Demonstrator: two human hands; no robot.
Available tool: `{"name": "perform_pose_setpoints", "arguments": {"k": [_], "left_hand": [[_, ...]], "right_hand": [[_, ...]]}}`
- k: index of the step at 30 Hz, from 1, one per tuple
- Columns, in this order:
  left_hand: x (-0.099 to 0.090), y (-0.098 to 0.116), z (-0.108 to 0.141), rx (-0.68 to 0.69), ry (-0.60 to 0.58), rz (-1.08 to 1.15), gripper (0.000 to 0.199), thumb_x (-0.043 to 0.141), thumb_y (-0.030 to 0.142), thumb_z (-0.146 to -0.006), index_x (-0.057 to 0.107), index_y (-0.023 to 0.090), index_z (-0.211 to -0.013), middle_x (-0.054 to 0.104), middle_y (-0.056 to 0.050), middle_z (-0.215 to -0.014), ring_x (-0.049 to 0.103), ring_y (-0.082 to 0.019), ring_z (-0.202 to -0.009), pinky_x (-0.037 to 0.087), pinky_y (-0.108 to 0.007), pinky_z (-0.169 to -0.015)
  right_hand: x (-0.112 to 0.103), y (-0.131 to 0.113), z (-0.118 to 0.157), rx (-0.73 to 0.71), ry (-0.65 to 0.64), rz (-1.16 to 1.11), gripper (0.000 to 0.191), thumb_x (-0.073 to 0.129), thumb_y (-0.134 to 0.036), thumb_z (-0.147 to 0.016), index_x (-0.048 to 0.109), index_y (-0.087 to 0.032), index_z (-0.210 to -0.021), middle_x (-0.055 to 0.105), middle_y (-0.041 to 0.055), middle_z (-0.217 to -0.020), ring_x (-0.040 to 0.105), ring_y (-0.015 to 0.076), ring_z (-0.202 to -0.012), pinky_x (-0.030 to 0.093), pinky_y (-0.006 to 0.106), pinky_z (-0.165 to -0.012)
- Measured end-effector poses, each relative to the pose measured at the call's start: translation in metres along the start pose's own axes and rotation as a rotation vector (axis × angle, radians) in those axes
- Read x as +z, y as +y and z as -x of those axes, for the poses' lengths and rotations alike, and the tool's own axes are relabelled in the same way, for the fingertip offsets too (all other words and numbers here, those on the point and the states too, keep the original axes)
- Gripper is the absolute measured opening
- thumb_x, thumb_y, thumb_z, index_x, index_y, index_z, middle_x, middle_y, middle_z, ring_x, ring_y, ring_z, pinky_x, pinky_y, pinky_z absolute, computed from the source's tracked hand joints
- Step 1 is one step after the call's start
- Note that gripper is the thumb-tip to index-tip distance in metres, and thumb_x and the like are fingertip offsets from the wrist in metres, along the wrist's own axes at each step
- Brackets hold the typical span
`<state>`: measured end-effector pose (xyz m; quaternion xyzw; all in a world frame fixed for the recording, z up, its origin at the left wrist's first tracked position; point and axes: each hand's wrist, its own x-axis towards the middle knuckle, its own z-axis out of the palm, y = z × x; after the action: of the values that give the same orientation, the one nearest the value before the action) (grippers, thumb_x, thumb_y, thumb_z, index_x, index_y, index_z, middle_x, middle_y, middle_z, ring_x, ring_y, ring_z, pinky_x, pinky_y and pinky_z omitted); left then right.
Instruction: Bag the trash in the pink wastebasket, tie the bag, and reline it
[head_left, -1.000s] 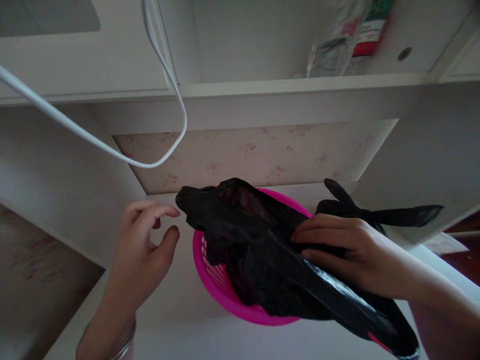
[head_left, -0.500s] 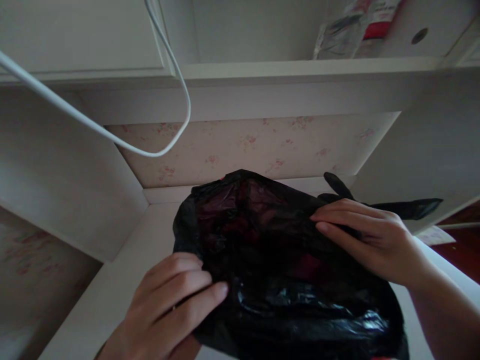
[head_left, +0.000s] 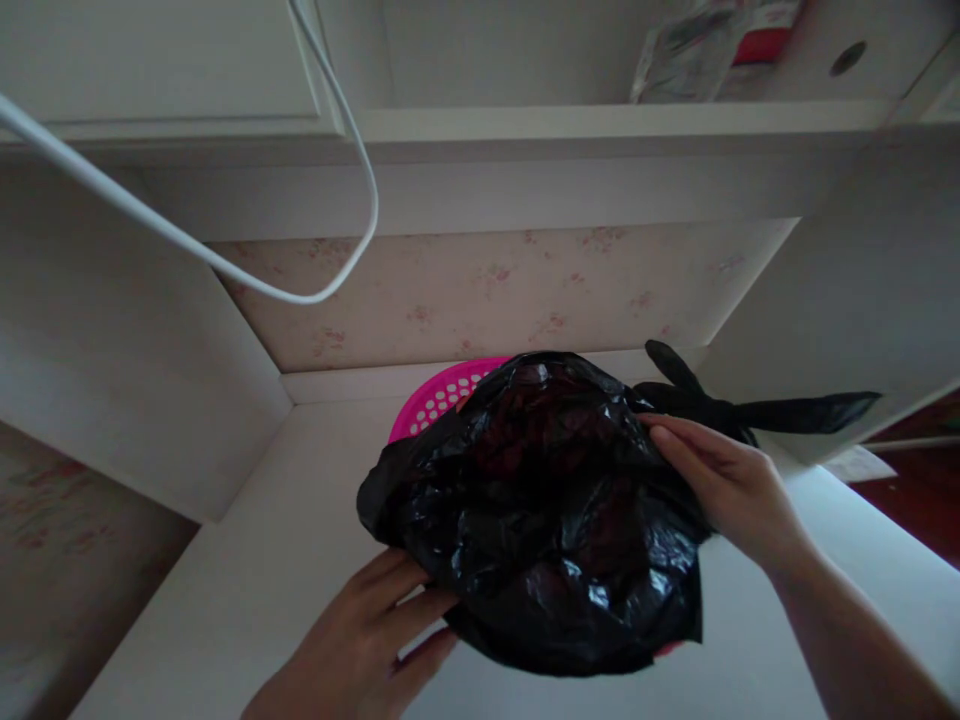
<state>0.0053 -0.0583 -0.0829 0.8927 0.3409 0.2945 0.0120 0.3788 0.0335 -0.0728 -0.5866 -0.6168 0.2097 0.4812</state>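
Observation:
A crumpled black plastic bag [head_left: 555, 540] lies over a bright pink basket [head_left: 435, 398] with round holes. Only the basket's far left rim shows plainly, plus a speck of pink at the near right. My right hand [head_left: 731, 480] pinches the bag's edge on the right, beside the knotted black ends that stick out. At the lower left, my left hand [head_left: 382, 620] has its fingers apart, the tips touching or slipped under the bag's edge; its thumb stands away from the plastic. Folds of the bag hide the basket's inside.
A white cable [head_left: 300, 297] loops down at the upper left. Above the white surface [head_left: 300, 500] runs a shelf [head_left: 600, 122], where a clear plastic packet [head_left: 682, 65] and a red-and-white item [head_left: 765, 45] rest. Flowered wallpaper [head_left: 495, 290] covers the back, between white side panels.
The bag's wide mouth has sagged and drawn in, uncovering the pink basket rim at the far left. My left hand has shifted right and down, its fingers spreading. My right hand keeps pinching the edge.

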Motion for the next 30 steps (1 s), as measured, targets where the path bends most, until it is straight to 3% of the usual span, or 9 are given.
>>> {"name": "perform_pose_setpoints", "arguments": {"k": [4,8,10,12,15,18,21,27,30], "left_hand": [[0.001,-0.002,0.018,-0.125,0.072,0.129,0.022,0.064,0.019,-0.096,0.074,0.027,-0.114,0.080,-0.004,-0.107,0.077,-0.020,-0.098,0.066,-0.028,-0.085],[-0.002,-0.009,0.024,-0.473,0.521,0.311,0.017,0.068,0.015,-0.092,0.072,0.027,-0.104,0.073,0.001,-0.091,0.072,-0.012,-0.076,0.060,-0.017,-0.066],[0.001,-0.017,0.018,-0.671,0.744,0.424,0.019,0.078,0.023,-0.087,0.071,0.026,-0.104,0.069,0.001,-0.094,0.069,-0.012,-0.077,0.060,-0.018,-0.067],[0.007,-0.028,0.007,-0.808,0.820,0.596,0.033,0.085,0.035,-0.081,0.070,0.026,-0.110,0.071,0.000,-0.102,0.071,-0.016,-0.088,0.060,-0.021,-0.075],[0.018,-0.040,-0.012,-0.962,0.736,0.863,0.045,0.084,0.048,-0.081,0.071,0.025,-0.118,0.075,-0.003,-0.116,0.070,-0.022,-0.111,0.059,-0.026,-0.088],[0.027,-0.047,-0.027,-1.088,0.725,1.118,0.045,0.085,0.052,-0.077,0.075,0.022,-0.109,0.079,-0.004,-0.109,0.072,-0.026,-0.109,0.059,-0.031,-0.087],[0.035,-0.054,-0.030,-1.130,0.747,1.269,0.043,0.090,0.051,-0.069,0.076,0.021,-0.096,0.081,-0.003,-0.094,0.074,-0.026,-0.096,0.060,-0.031,-0.078],[0.050,-0.064,-0.024,-1.171,0.508,1.344,0.032,0.092,0.036,-0.065,0.079,0.018,-0.088,0.081,-0.006,-0.083,0.075,-0.029,-0.090,0.058,-0.033,-0.071],[0.046,-0.071,-0.021,-1.183,0.407,1.376,0.028,0.090,0.028,-0.064,0.079,0.017,-0.088,0.082,-0.009,-0.087,0.075,-0.031,-0.089,0.057,-0.034,-0.070]], "right_hand": [[0.002,-0.010,0.031,-0.148,0.253,-0.035,0.029,0.069,-0.046,-0.095,0.078,-0.029,-0.117,0.076,0.0044,-0.122,0.069,0.0260,-0.116,0.051,0.045,-0.106],[0.010,-0.023,0.068,-0.300,0.575,-0.163,0.022,0.080,-0.026,-0.086,0.078,-0.027,-0.108,0.071,0.0043,-0.121,0.067,0.0222,-0.112,0.049,0.043,-0.108],[0.018,-0.021,0.079,-0.201,0.533,-0.287,0.035,0.085,-0.027,-0.080,0.074,-0.031,-0.114,0.065,0.0029,-0.134,0.062,0.0234,-0.124,0.048,0.042,-0.111],[0.027,-0.012,0.084,0.032,0.386,-0.423,0.046,0.085,-0.037,-0.080,0.069,-0.035,-0.124,0.063,0.0015,-0.140,0.060,0.0235,-0.130,0.055,0.036,-0.104],[0.039,0.003,0.082,0.345,0.210,-0.577,0.046,0.079,-0.050,-0.084,0.067,-0.033,-0.125,0.075,0.0027,-0.119,0.073,0.0225,-0.106,0.062,0.029,-0.076],[0.047,0.010,0.077,0.401,0.190,-0.705,0.039,0.083,-0.050,-0.080,0.070,-0.031,-0.112,0.079,0.0010,-0.099,0.075,0.0217,-0.079,0.062,0.030,-0.060],[0.049,0.011,0.072,0.409,0.133,-0.761,0.033,0.086,-0.047,-0.076,0.074,-0.028,-0.100,0.079,0.0023,-0.089,0.075,0.0248,-0.074,0.063,0.035,-0.060],[0.045,0.019,0.063,0.498,-0.094,-0.760,0.024,0.087,-0.043,-0.069,0.074,-0.023,-0.067,0.077,0.0045,-0.074,0.075,0.0308,-0.080,0.063,0.042,-0.071],[0.036,0.029,0.059,0.496,-0.154,-0.774,0.024,0.083,-0.047,-0.073,0.077,-0.024,-0.072,0.080,0.0058,-0.083,0.076,0.0320,-0.087,0.063,0.044,-0.076]]}}
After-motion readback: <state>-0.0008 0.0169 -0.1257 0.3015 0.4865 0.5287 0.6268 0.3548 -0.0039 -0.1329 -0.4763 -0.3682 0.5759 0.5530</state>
